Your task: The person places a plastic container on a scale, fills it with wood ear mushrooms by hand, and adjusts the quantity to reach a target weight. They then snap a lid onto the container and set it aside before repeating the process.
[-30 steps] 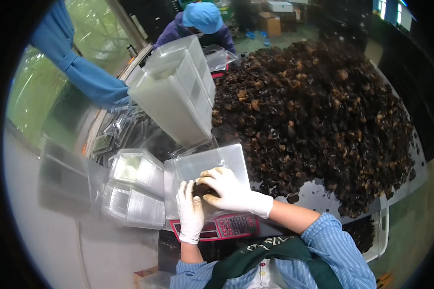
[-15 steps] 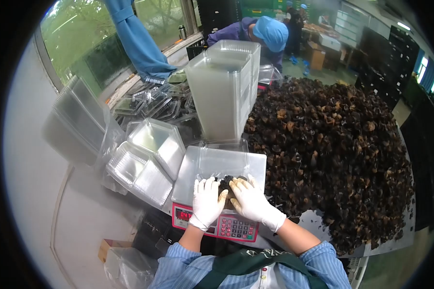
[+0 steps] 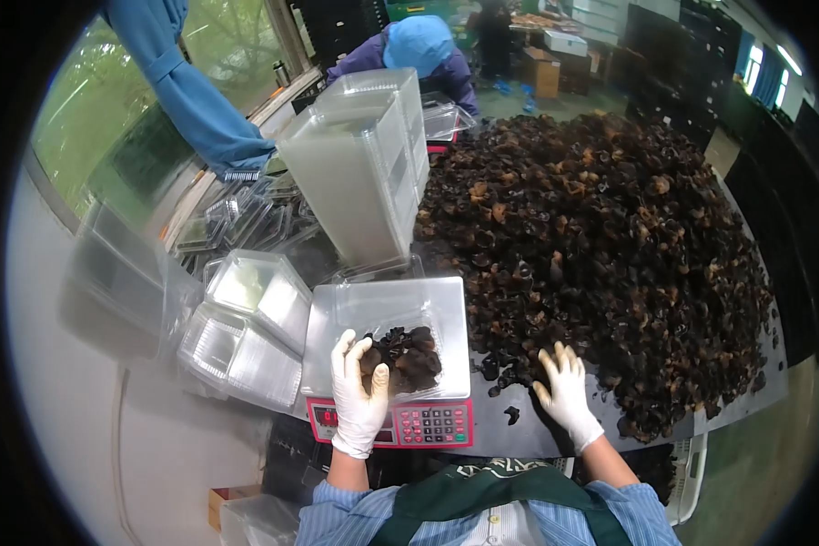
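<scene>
A clear plastic box with dark fungus pieces [image 3: 412, 358] rests on the silver pan of a red scale [image 3: 437, 424]. My left hand [image 3: 358, 391], in a white glove, is at the left side of this box with its fingers apart. On the grey table, at the near edge of a large heap of dark brown fungus [image 3: 582, 246], my gloved right hand [image 3: 566, 393] has its fingers spread, the tips close to the pieces. The tips partly blend with the heap, but nothing is seen in the palm.
Tall stacks of clear boxes [image 3: 359, 173] stand behind the scale. More nested boxes [image 3: 246, 341] lie to its left, with loose lids [image 3: 237, 218] beyond. Across the table a person in a blue cap [image 3: 419, 43] bends forward. A white basket [image 3: 692, 473] is at lower right.
My right hand has left the box and moved right to the heap's edge. My left hand has shifted to the box's left side, uncovering the fungus. The view has turned slightly right.
</scene>
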Demonstrator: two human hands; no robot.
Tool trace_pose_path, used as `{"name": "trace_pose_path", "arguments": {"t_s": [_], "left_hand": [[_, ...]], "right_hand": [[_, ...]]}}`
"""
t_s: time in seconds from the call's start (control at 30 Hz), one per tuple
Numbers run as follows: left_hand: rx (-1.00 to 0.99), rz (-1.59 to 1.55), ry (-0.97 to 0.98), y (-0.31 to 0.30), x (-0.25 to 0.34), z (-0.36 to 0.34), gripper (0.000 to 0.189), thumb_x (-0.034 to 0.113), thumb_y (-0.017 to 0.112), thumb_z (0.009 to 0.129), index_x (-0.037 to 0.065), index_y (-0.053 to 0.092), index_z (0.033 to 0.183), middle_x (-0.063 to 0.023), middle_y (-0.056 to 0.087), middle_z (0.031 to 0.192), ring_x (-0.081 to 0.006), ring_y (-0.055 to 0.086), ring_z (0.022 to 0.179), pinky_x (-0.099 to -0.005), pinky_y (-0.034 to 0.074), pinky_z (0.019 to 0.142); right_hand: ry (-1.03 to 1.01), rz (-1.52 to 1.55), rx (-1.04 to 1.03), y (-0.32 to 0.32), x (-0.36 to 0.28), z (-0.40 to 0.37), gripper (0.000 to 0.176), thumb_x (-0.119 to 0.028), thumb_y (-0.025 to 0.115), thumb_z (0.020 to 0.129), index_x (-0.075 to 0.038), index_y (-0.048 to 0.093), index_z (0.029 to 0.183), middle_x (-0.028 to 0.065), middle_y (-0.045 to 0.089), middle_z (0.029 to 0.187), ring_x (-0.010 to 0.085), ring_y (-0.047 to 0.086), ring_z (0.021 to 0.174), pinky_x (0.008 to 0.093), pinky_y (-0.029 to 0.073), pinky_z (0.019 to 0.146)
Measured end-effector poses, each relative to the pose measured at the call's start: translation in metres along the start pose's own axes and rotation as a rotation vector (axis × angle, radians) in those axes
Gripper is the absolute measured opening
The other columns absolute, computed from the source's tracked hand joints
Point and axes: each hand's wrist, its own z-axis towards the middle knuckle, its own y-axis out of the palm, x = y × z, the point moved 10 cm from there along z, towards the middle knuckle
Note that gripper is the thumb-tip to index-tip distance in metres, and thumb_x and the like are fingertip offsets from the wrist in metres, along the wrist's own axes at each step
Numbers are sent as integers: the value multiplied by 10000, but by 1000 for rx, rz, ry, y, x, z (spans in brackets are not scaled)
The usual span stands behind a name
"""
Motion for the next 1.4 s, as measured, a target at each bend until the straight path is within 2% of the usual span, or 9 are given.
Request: {"name": "trace_pose_path", "arguments": {"t_s": [0.17,0.37,0.67,0.87,1.03,1.13,1.27,1.37,1.4], "left_hand": [[-78,-49,215,25,58,-5,405,264,620,876,16,524,1180,-198,444,1272,-331,484,1131,-394,403,964],[-485,-134,294,108,102,-42,409,100,676,784,25,538,1162,-209,473,1229,-355,481,1138,-402,397,968],[-790,82,369,222,77,-115,477,121,690,753,33,529,1194,-196,498,1166,-357,477,1096,-395,426,922],[-762,111,402,243,53,-128,220,9,615,737,55,573,948,-118,514,930,-315,508,899,-398,447,764],[-614,-18,299,230,72,-96,234,-24,586,742,47,573,965,-133,534,949,-315,524,914,-382,450,798],[-587,-22,346,237,82,-91,311,-1,582,755,42,564,1062,-152,538,1025,-327,518,958,-386,445,844],[-666,99,539,267,88,-118,382,110,632,768,19,543,1128,-160,533,1098,-338,505,1011,-388,447,869],[-763,175,511,278,83,-128,279,100,624,776,48,564,1045,-128,546,1070,-307,531,981,-365,473,809],[-781,143,481,280,78,-128,253,90,626,776,52,568,1019,-124,554,1047,-303,544,958,-360,479,793]], "right_hand": [[-30,149,-31,-14,-12,-49,479,-201,693,730,-127,552,1182,222,405,1334,395,409,1187,498,311,1016],[50,176,-43,-15,-4,-89,484,-197,726,694,-121,555,1141,203,431,1295,386,413,1182,494,323,1010],[41,312,91,-19,2,-78,432,-196,773,642,-77,552,993,183,457,1267,377,435,1166,477,352,976],[29,445,205,-9,27,-70,264,5,674,655,-61,557,882,158,525,1139,348,515,1036,411,431,885],[353,943,478,-24,85,-69,241,139,485,709,-48,473,860,115,536,1061,188,533,964,273,440,800],[604,1569,444,-4,106,-73,258,98,484,686,-61,453,888,135,536,1178,157,515,983,277,451,808],[583,2073,390,-19,97,-67,137,-42,523,754,-76,465,874,144,557,1177,183,569,876,313,513,714],[693,2070,364,-16,103,-77,104,-92,574,808,-73,479,844,120,591,1096,178,582,797,306,516,660],[786,1875,356,-15,110,-82,157,-109,614,832,-75,468,787,86,615,932,149,571,723,274,494,607]]}}
